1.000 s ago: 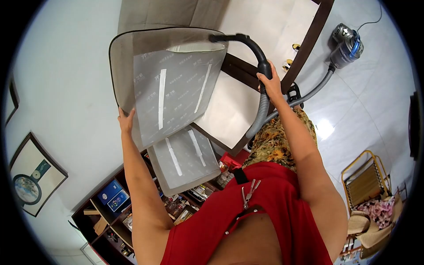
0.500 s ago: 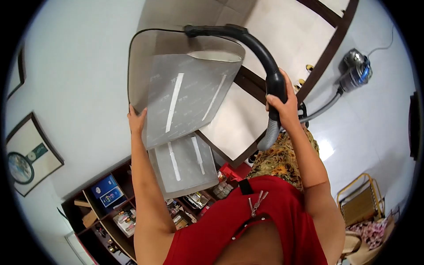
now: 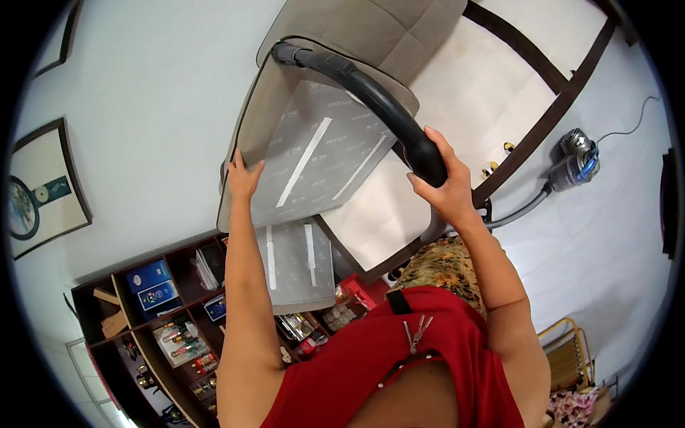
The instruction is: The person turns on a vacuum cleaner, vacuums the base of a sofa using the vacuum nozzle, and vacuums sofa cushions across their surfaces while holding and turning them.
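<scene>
My right hand [image 3: 446,182] is wrapped round the black curved handle [image 3: 385,103] of a vacuum hose. The far end of that tube touches the top left corner of a tilted grey cushion [image 3: 314,157], whose underside faces me with printed grey cloth and two white strips. At the cushion's left edge, my left hand [image 3: 244,175] holds on, thumb and fingers apart on its border. A second grey cushion [image 3: 289,260] with white strips is below it. Behind stands a quilted grey-brown cushion [image 3: 378,32].
A dark wooden frame with pale panels [image 3: 485,71] lies beyond. On the floor at the right is the vacuum cleaner [image 3: 574,164]. Dark shelves [image 3: 153,321] with boxes and bottles stand lower left. Framed pictures [image 3: 50,189] hang on the wall. A yellow-framed chair [image 3: 571,349] is lower right.
The vacuum tube's end has moved left along the cushion's top edge to its corner. The cushion has tilted and appears further right, and the quilted cushion behind shows more.
</scene>
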{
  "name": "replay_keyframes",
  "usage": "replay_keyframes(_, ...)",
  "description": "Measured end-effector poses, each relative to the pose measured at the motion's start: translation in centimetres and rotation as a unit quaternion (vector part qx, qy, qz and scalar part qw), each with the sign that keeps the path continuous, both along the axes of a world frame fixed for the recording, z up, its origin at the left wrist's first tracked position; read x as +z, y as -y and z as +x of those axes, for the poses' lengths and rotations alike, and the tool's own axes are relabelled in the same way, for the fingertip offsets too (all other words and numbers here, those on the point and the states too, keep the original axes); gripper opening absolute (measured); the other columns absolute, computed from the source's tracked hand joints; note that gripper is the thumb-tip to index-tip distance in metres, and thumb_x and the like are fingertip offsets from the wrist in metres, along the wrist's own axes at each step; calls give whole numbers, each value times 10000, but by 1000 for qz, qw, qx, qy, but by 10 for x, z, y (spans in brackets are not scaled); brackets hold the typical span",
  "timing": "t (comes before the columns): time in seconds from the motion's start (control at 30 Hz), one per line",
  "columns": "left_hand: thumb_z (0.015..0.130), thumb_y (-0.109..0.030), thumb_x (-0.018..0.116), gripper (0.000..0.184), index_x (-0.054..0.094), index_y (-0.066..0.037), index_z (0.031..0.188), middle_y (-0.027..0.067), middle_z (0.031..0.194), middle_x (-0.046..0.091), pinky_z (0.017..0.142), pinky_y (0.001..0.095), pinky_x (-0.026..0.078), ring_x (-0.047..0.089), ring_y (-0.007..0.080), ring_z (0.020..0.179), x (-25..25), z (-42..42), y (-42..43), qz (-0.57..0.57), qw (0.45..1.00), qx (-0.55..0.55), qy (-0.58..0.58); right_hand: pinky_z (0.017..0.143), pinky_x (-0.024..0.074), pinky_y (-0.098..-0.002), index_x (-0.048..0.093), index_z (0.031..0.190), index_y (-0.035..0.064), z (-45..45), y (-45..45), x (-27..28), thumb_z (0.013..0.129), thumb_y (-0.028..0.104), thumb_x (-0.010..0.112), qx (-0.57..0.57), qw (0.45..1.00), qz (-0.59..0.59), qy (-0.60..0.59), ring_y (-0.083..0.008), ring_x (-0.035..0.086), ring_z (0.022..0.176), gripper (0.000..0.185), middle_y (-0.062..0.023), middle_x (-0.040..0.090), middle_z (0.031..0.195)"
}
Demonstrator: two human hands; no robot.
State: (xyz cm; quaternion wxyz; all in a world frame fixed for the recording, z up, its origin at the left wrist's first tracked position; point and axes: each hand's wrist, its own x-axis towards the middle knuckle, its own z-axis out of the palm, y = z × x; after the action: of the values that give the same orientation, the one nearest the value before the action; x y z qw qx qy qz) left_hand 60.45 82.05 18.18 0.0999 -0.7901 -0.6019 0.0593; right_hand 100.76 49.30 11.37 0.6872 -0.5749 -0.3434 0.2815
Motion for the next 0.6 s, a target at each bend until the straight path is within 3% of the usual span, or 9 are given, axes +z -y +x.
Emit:
replay_keyframes(0.33,749,-586,735,991,304,-184,1546,244,1284,472,956,493,466,511,426,1159,-1,5,12,2,1000,21,-22,778,552,-359,544,1372,117,-5,19,56,679,100,808,-5,990,17,142,-305,688,880,742,-154,678,1067)
replay_keyframes(0.5,753,-534,753,966,302,-215,1545,239,1311,453,947,513,471,484,436,1185,2,11,42,8,1000,28,7,582,533,-340,620,1308,141,-20,30,115,652,108,796,40,970,85,225,-237,653,691,680,-88,646,888)
replay_keyframes(0.6,755,-502,765,950,316,-205,1538,227,1310,457,940,511,475,486,430,1178,3,18,68,25,999,26,11,579,532,-343,599,1337,171,-22,31,140,667,118,784,103,956,-9,275,-249,659,707,697,-91,654,898)
